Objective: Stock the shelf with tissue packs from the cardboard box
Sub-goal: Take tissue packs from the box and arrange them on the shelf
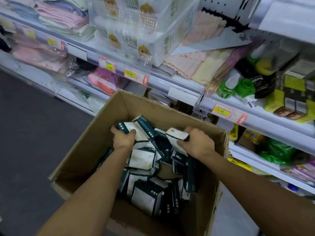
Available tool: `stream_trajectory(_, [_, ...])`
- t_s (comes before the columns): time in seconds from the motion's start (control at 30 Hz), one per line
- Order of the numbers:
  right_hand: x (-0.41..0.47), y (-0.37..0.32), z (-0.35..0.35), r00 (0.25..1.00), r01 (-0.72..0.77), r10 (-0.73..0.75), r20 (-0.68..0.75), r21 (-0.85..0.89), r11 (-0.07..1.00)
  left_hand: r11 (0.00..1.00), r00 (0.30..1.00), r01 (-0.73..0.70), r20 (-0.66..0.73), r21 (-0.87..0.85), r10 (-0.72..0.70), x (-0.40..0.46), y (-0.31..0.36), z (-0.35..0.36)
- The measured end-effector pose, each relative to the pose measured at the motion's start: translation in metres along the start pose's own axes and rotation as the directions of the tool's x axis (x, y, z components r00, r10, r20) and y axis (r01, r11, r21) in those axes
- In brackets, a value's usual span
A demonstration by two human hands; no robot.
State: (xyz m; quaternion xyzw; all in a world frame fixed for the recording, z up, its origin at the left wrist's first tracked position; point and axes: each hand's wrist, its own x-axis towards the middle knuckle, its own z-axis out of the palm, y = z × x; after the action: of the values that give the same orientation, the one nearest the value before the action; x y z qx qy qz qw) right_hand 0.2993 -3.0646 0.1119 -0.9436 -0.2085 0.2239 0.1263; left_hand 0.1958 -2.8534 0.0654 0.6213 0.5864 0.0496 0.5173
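An open cardboard box [95,143] stands on the floor below me, filled with several dark green and white tissue packs [143,159] lying loose at all angles. My left hand [122,138] grips a tissue pack [136,126] near the box's far left, thumb over its face. My right hand [197,143] grips another tissue pack [177,133] near the far right, fingers curled round its end. The shelf [163,82] runs across just beyond the box.
The shelf unit holds folded towels [64,19], large clear-wrapped paper bundles [133,29], green bottles [238,86] and boxed goods [289,99]. Price tags [226,113] line the shelf rails. Dark floor [30,133] lies to the left of the box.
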Motion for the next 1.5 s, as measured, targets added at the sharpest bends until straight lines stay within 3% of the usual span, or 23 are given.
stream_trajectory(0.07, [-0.013,-0.001,-0.016,0.993,-0.115,0.115,0.024,0.4,0.909,0.991,0.988,-0.13,0.086,-0.004,0.13,-0.027,0.002,-0.019])
stream_trajectory(0.13, [-0.031,-0.004,-0.032,0.982,-0.18,0.168,0.083,0.669,0.721,0.974,0.959,-0.226,0.169,-0.013,0.225,-0.047,0.003,-0.032])
stream_trajectory(0.3, [-0.084,0.002,-0.07,0.995,-0.056,0.099,0.012,0.889,0.455,0.964,0.892,-0.266,0.377,-0.006,0.248,-0.105,0.023,-0.049])
stream_trajectory(0.37, [-0.107,0.005,-0.088,0.991,0.095,0.045,-0.126,0.898,0.429,0.973,0.887,-0.229,0.404,-0.038,0.224,-0.132,0.035,-0.049])
stream_trajectory(0.47, [-0.139,0.015,-0.116,0.905,0.401,-0.122,-0.407,0.725,0.56,0.983,0.864,-0.125,0.473,-0.133,0.174,-0.184,0.063,-0.048])
stream_trajectory(0.6, [-0.169,0.043,-0.15,0.791,0.587,-0.324,-0.518,0.496,0.64,0.966,0.776,-0.126,0.584,-0.225,0.237,-0.24,0.098,-0.038])
stream_trajectory(0.7, [-0.186,0.066,-0.177,0.754,0.613,-0.316,-0.575,0.444,0.654,0.937,0.723,-0.165,0.608,-0.308,0.328,-0.273,0.116,-0.024])
stream_trajectory(0.77, [-0.198,0.084,-0.198,0.769,0.592,-0.261,-0.583,0.498,0.634,0.905,0.694,-0.201,0.597,-0.375,0.402,-0.297,0.125,-0.012])
stream_trajectory(0.83, [-0.212,0.105,-0.219,0.831,0.524,-0.119,-0.543,0.694,0.493,0.858,0.664,-0.229,0.57,-0.46,0.483,-0.319,0.132,0.002])
stream_trajectory(0.9, [-0.226,0.125,-0.24,0.909,0.385,0.023,-0.416,0.86,0.334,0.816,0.662,-0.265,0.518,-0.514,0.541,-0.346,0.14,0.018])
stream_trajectory(0.93, [-0.232,0.137,-0.25,0.931,0.327,0.054,-0.361,0.89,0.318,0.8,0.661,-0.285,0.496,-0.528,0.563,-0.358,0.144,0.027])
stream_trajectory(1.03, [-0.244,0.173,-0.278,0.923,0.33,0.029,-0.383,0.829,0.452,0.77,0.619,-0.401,0.474,-0.496,0.627,-0.398,0.154,0.052])
stream_trajectory(1.1, [-0.251,0.195,-0.299,0.914,0.374,-0.072,-0.399,0.759,0.533,0.707,0.535,-0.579,0.466,-0.406,0.705,-0.418,0.162,0.067])
stream_trajectory(1.2, [-0.26,0.222,-0.326,0.936,0.348,-0.223,-0.272,0.62,0.703,0.573,0.394,-0.776,0.507,-0.264,0.767,-0.444,0.174,0.093])
stream_trajectory(1.27, [-0.265,0.236,-0.339,0.935,0.353,-0.267,-0.232,0.567,0.744,0.508,0.356,-0.835,0.497,-0.211,0.791,-0.461,0.179,0.11])
stream_trajectory(1.33, [-0.268,0.248,-0.348,0.932,0.359,-0.233,-0.276,0.635,0.684,0.479,0.349,-0.849,0.444,-0.224,0.825,-0.473,0.181,0.124])
stream_trajectory(1.5, [-0.267,0.28,-0.36,0.939,0.328,-0.001,-0.345,0.892,0.311,0.528,0.453,-0.811,0.301,-0.252,0.839,-0.481,0.192,0.131])
